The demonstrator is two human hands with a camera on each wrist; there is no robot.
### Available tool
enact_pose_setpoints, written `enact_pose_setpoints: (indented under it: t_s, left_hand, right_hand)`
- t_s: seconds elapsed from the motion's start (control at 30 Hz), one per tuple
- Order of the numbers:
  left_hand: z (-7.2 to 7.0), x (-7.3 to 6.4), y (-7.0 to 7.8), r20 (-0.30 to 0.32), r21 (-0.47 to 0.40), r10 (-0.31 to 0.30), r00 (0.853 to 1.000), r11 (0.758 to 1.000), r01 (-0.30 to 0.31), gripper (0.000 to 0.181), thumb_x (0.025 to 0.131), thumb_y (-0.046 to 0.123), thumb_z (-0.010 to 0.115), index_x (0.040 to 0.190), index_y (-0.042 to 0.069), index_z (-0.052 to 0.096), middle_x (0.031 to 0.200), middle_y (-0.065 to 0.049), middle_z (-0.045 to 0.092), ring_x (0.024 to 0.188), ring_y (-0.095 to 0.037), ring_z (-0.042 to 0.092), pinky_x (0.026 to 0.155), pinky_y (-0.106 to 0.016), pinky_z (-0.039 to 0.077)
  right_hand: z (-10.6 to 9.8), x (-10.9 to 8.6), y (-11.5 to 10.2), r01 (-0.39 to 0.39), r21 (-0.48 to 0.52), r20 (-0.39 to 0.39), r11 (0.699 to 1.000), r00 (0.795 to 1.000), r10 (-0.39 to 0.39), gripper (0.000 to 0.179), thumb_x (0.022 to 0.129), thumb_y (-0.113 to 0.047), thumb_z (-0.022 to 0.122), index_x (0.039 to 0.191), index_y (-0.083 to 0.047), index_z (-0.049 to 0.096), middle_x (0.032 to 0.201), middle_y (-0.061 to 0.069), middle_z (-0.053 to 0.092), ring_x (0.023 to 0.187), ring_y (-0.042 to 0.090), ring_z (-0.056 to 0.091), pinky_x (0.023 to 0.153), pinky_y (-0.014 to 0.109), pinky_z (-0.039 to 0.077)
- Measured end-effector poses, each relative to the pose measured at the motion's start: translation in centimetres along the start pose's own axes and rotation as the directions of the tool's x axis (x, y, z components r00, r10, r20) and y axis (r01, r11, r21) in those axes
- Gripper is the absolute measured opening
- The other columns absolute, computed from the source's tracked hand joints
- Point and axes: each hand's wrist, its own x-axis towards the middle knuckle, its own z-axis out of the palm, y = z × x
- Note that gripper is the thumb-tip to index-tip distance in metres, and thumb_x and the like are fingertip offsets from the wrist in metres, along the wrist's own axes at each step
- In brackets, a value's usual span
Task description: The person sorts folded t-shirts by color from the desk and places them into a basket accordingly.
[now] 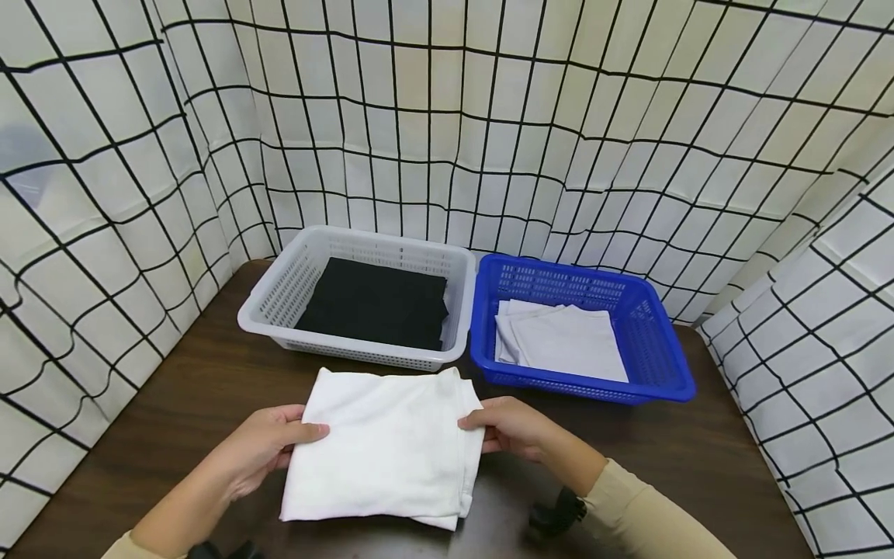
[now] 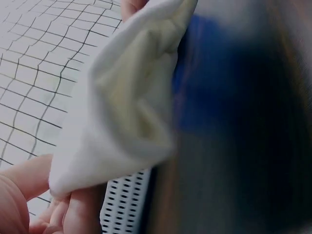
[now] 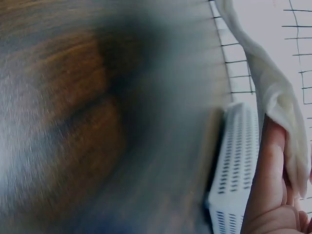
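A folded white cloth (image 1: 380, 446) hangs between both hands above the front of the table. At its left edge my left hand (image 1: 268, 444) pinches it, thumb on top and fingers beneath. My right hand (image 1: 513, 428) pinches the right edge in the same manner. Seen from the left wrist, the cloth (image 2: 107, 122) shows its folded layers from the side, gripped by the left fingers (image 2: 80, 209). In the right wrist view the cloth's edge (image 3: 278, 92) lies between the thumb and fingers of the right hand (image 3: 273, 200).
Behind the cloth, a white basket (image 1: 363, 357) holds folded black fabric (image 1: 377, 303). To its right stands a blue basket (image 1: 653, 341) with folded white cloths (image 1: 566, 338) inside. The dark wooden table (image 1: 174, 388) is bordered by white curtains with a black grid (image 1: 419, 116).
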Motion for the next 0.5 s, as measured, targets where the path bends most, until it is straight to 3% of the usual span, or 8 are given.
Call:
enact_pose_setpoints:
  t_s: [0.3,0.5]
  left_hand:
    - [1.0,0.8,2.9,0.018,0.018,0.055,0.998,0.998,-0.056,0.06,0.094,0.017,0.067,0.138,-0.016,0.043,0.101,-0.002,0.072,0.087,-0.016,0.073,0.079,-0.039,0.063]
    - [2.2,2.9,5.1,-0.024,0.042,0.087,0.996,0.995,-0.086,0.056,0.094,0.017,0.068,0.136,-0.013,0.048,0.102,-0.004,0.072,0.086,-0.015,0.072,0.079,-0.037,0.063]
  right_hand:
    - [-2.0,-2.3,-2.5,0.038,-0.029,0.033,0.999,0.999,-0.037,0.03,0.091,-0.015,0.065,0.115,0.004,0.066,0.096,0.002,0.076,0.083,0.009,0.073,0.078,0.027,0.061]
    - [-4.6,-2.6,-4.6,0.072,-0.041,0.041,0.997,0.997,-0.071,0.028,0.094,-0.014,0.06,0.115,0.004,0.065,0.093,-0.002,0.076,0.084,0.009,0.073,0.079,0.026,0.061]
